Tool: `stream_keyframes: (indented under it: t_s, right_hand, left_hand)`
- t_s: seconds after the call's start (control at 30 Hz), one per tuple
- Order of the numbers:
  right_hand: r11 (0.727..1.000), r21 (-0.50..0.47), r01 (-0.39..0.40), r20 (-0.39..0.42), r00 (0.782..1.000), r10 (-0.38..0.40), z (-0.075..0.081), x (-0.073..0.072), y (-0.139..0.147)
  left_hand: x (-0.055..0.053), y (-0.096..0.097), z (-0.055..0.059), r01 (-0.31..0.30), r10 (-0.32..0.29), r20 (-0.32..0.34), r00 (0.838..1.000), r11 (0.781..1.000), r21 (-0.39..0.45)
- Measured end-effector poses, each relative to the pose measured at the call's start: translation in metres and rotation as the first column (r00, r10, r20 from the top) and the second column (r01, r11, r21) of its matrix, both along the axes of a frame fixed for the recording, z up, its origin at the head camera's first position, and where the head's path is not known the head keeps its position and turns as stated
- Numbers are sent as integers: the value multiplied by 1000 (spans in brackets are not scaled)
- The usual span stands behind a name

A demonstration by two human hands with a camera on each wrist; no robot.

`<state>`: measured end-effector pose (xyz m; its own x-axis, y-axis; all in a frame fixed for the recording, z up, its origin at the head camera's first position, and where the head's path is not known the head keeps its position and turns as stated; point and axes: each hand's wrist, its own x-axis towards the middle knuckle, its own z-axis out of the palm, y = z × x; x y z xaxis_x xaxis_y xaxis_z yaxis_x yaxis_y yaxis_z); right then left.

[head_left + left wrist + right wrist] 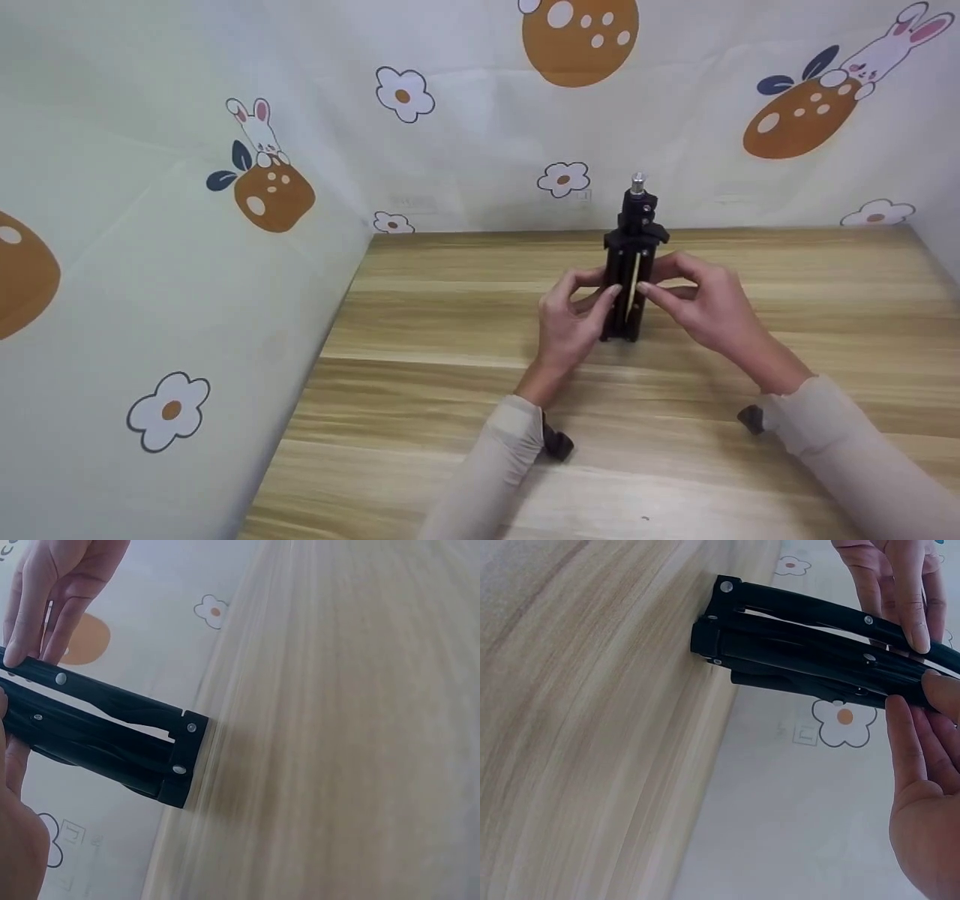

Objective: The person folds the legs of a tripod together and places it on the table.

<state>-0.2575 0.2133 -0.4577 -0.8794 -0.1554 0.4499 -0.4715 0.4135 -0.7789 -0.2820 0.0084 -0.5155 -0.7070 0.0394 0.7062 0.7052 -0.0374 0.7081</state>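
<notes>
A small black tripod stand, its legs folded together, stands upright on the wooden table. On top it has a silver screw stud. My left hand grips a leg on the left side between thumb and fingers. From the right, my right hand pinches another leg, thumb in front and fingers behind. In the left wrist view the lower ends of the legs show rivets and a narrow gap between them. The right wrist view shows the black legs with both hands' fingers on them.
The wood-grain table reaches back to a pale wall cloth printed with flowers, oranges and rabbits. This cloth also covers the left side. A dark strap piece is at the left sleeve, another at the right.
</notes>
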Motion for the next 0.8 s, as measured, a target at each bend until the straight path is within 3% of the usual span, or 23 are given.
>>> stream_keyframes:
  t_s: [0.33, 0.8]
  right_hand:
    - [1000, -6, -4, -17, 1000, 4, -2, 2, -1]
    - [1000, -15, 3, -6, 1000, -3, -4, 8, -6]
  left_hand:
    - [0, 0, -1, 9, -9, -2, 1000, 1000, 7]
    - [-1, -1, -1, -37, 38, 18, 999, 999, -30]
